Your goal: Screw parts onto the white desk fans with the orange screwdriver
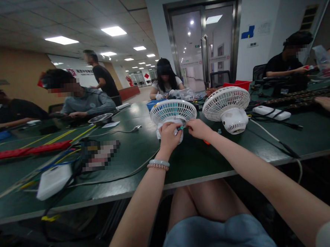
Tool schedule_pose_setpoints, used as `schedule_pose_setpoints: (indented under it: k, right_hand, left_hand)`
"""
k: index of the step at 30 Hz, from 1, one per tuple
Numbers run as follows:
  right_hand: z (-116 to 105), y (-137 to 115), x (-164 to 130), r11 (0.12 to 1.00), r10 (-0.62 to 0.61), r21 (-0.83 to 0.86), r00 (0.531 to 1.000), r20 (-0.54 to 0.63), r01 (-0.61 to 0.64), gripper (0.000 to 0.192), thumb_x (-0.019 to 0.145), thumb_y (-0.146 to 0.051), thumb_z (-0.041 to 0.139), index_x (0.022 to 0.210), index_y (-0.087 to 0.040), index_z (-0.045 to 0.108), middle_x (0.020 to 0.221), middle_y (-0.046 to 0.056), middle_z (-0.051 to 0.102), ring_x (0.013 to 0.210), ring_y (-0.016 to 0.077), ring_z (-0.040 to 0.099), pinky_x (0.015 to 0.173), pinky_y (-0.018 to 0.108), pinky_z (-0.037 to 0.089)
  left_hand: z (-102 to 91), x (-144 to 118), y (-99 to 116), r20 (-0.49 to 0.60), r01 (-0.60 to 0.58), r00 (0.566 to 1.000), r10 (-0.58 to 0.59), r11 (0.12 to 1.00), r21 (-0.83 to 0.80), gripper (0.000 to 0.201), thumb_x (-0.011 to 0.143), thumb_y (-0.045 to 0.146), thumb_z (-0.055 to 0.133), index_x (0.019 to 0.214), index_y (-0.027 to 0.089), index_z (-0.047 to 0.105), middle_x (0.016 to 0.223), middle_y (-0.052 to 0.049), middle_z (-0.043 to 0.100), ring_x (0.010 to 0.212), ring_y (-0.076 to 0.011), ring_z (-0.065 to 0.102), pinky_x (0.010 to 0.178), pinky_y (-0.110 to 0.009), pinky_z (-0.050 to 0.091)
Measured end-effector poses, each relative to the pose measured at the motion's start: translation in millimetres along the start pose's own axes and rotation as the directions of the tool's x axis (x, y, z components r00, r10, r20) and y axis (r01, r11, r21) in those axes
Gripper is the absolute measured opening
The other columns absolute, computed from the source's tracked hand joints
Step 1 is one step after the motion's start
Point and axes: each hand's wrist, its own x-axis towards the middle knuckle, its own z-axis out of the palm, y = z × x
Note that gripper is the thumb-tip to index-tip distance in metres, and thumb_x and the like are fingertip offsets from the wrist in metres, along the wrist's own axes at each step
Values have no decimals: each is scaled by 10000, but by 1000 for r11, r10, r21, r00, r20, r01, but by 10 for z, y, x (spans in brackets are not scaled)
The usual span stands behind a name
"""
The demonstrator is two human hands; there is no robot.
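A white fan [173, 107] with a round wire-like guard lies face down on the green table right in front of me. My left hand [169, 137] is closed at its rear housing, with a small teal piece [181, 127] at the fingertips. Close by, the fingers of my right hand [199, 129] are pinched together at the right side of the same fan. What they hold, if anything, is too small to make out. A second white fan [234, 121] rests to the right of my right hand, tilted, its motor housing toward me.
A white power strip [272, 113] with a black cable lies at right, and a white box [54, 181] among cables at left. A red strip [29, 149] crosses the left table. An orange piece [206, 142] sits under my right wrist. Several people work around the tables.
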Motion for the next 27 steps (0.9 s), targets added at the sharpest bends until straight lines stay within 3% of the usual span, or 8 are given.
schedule_pose_setpoints:
  k: [6, 9, 16, 27]
  right_hand:
    - [15, -140, -37, 973, -37, 204, 949, -312, 105, 163, 755, -102, 484, 825, -142, 626, 791, 56, 581, 748, 149, 536, 700, 255, 435]
    - [52, -182, -43, 946, -38, 281, 917, -397, 161, 172, 761, -105, 490, 847, -146, 632, 808, 55, 594, 774, 150, 547, 710, 255, 449]
    - [82, -151, -38, 924, -50, 324, 902, -428, 205, 188, 767, -105, 506, 846, -169, 664, 832, 44, 655, 811, 150, 593, 771, 271, 460]
    - [90, -152, -46, 918, 10, 366, 914, -405, 152, 212, 782, -150, 534, 904, -201, 699, 885, 30, 698, 836, 148, 632, 795, 270, 478]
  left_hand:
    - [1, 2, -5, -1, 8, 1000, -8, 1000, 5, 224, 724, 250, 592, 939, 260, 658, 933, -24, 662, 1003, -212, 524, 891, -402, 314]
    - [14, 5, -15, -7, 8, 1000, -8, 1000, 5, 239, 724, 231, 589, 952, 259, 653, 940, -23, 662, 997, -211, 525, 886, -402, 317]
    - [34, 7, -34, -1, 37, 999, -37, 999, 5, 220, 728, 258, 594, 936, 258, 664, 957, -37, 655, 1014, -223, 516, 895, -410, 320]
    - [15, 10, -22, 18, 53, 998, -53, 999, 2, 209, 730, 264, 587, 924, 247, 662, 970, -44, 649, 1030, -225, 509, 911, -412, 317]
